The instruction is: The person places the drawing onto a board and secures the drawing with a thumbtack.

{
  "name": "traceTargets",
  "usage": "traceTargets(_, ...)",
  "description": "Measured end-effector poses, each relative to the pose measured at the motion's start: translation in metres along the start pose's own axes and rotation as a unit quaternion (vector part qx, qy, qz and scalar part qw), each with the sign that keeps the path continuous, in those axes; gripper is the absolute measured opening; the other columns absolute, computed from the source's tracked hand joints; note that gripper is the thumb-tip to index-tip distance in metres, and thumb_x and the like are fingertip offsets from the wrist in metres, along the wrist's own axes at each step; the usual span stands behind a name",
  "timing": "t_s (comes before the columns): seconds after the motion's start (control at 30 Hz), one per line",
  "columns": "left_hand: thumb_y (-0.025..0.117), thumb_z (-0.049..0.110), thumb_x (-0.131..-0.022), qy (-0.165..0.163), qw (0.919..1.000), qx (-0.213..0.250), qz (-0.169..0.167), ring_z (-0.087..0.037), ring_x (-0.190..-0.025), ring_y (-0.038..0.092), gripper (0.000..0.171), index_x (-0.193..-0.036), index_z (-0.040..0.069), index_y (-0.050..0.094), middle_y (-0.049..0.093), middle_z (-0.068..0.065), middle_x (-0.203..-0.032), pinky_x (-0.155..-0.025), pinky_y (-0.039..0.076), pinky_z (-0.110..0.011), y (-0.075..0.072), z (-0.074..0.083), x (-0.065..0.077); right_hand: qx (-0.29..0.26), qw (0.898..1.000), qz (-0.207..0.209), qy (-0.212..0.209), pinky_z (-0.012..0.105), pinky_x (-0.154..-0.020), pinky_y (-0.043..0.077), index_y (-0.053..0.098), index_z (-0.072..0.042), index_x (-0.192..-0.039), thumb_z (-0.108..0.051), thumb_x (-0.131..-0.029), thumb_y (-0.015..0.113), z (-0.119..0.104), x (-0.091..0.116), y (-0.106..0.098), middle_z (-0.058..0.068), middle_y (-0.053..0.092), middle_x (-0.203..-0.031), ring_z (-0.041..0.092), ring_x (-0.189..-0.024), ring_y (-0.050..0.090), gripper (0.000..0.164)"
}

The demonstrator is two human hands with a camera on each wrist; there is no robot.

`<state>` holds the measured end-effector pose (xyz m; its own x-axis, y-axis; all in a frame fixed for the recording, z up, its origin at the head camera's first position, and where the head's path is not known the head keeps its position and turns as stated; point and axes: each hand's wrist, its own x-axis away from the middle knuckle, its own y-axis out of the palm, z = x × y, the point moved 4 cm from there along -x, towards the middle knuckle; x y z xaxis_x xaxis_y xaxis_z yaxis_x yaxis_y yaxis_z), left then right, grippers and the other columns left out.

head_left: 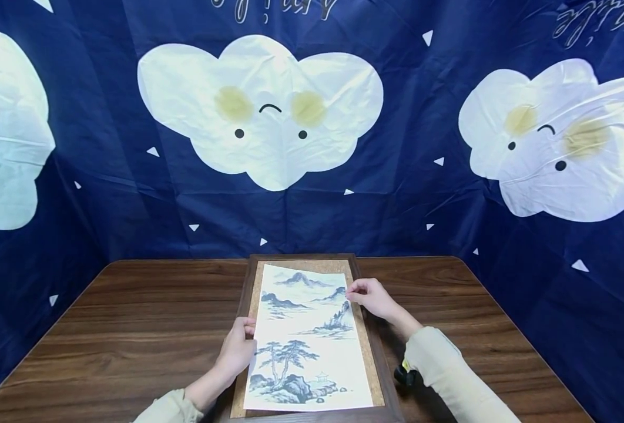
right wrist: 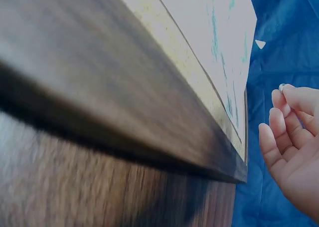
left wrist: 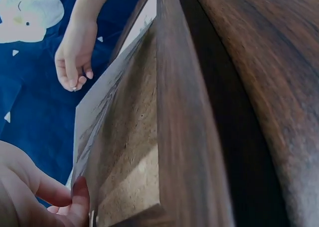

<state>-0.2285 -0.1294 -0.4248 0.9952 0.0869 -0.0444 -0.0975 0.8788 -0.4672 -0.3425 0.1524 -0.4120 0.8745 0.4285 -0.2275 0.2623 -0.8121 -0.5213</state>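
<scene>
A sheet of paper with an ink landscape of mountains and pines (head_left: 301, 329) lies over a cork board (head_left: 372, 376) in a dark wooden frame (head_left: 381, 352). My left hand (head_left: 238, 349) pinches the sheet's left edge between thumb and fingers. In the left wrist view, the sheet (left wrist: 89, 122) stands raised off the cork (left wrist: 132, 132) along that side. My right hand (head_left: 372, 296) is above the upper right edge of the sheet. Its thumb and forefinger pinch a small shiny tack-like piece (right wrist: 282, 87), mostly hidden by the fingertips.
The framed board lies on a brown wood-grain table (head_left: 158, 317), which extends on both sides. Behind the table hangs a dark blue cloth (head_left: 412, 200) with white cloud prints. A small black device (head_left: 404, 375) is under my right wrist.
</scene>
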Motion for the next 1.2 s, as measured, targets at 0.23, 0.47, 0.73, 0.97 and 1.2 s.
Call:
traceTargets(0.23, 0.043, -0.013, -0.071, 0.005, 0.9997, -0.021, 0.013, -0.02, -0.075, 0.048, 0.043, -0.114, -0.01, 0.042, 0.054, -0.017, -0.094, -0.062, 0.036, -0.026, -0.002, -0.004, 0.001, -0.002, 1.0, -0.008, -0.006, 0.019, -0.058, 0.042, 0.06, 0.015, -0.086, 0.005, -0.083, 0.057, -0.034, 0.003, 0.006, 0.023, 0.061, -0.081, 0.01, -0.067, 0.05, 0.01)
traceTargets(0.47, 0.049, -0.011, -0.07, 0.036, 0.9981, -0.051, 0.003, -0.022, -0.078, 0.051, 0.046, -0.115, -0.016, 0.04, 0.052, -0.022, -0.095, -0.063, 0.042, -0.027, -0.009, -0.001, 0.001, -0.006, 1.0, -0.024, 0.017, 0.027, -0.06, 0.045, 0.06, 0.016, -0.091, 0.003, -0.086, 0.055, -0.041, -0.003, 0.01, 0.028, 0.06, -0.088, 0.03, -0.07, 0.053, 0.015)
traceTargets(0.73, 0.061, -0.005, -0.072, 0.077, 0.9891, -0.126, 0.004, -0.028, -0.085, 0.054, 0.05, -0.118, -0.014, 0.044, 0.052, -0.024, -0.106, -0.071, 0.044, -0.037, -0.022, -0.004, -0.007, -0.012, 0.999, -0.016, 0.028, 0.046, -0.062, 0.048, 0.061, 0.012, -0.09, -0.002, -0.087, 0.057, -0.01, -0.028, 0.016, 0.021, 0.06, -0.082, 0.043, -0.075, 0.052, 0.015)
traceTargets(0.97, 0.074, 0.007, -0.067, 0.116, 0.9714, -0.206, -0.017, -0.045, -0.103, 0.047, 0.057, -0.116, -0.012, 0.049, 0.053, -0.026, -0.109, -0.085, 0.037, -0.052, -0.03, -0.013, -0.023, 0.001, 0.999, -0.012, 0.04, 0.036, -0.057, 0.049, 0.062, 0.01, -0.09, -0.004, -0.086, 0.057, -0.002, -0.048, 0.029, 0.02, 0.062, -0.079, 0.032, -0.068, 0.055, 0.015)
traceTargets(1.2, 0.079, 0.013, -0.065, 0.059, 0.9855, -0.14, -0.075, -0.029, -0.088, 0.054, 0.073, -0.123, -0.014, 0.043, 0.052, -0.024, -0.113, -0.07, 0.046, -0.039, -0.034, -0.031, -0.037, -0.023, 0.997, 0.011, 0.079, 0.038, -0.06, 0.049, 0.06, 0.013, -0.09, 0.001, -0.087, 0.055, -0.008, -0.061, 0.033, 0.024, 0.06, -0.077, 0.027, -0.062, 0.052, 0.013)
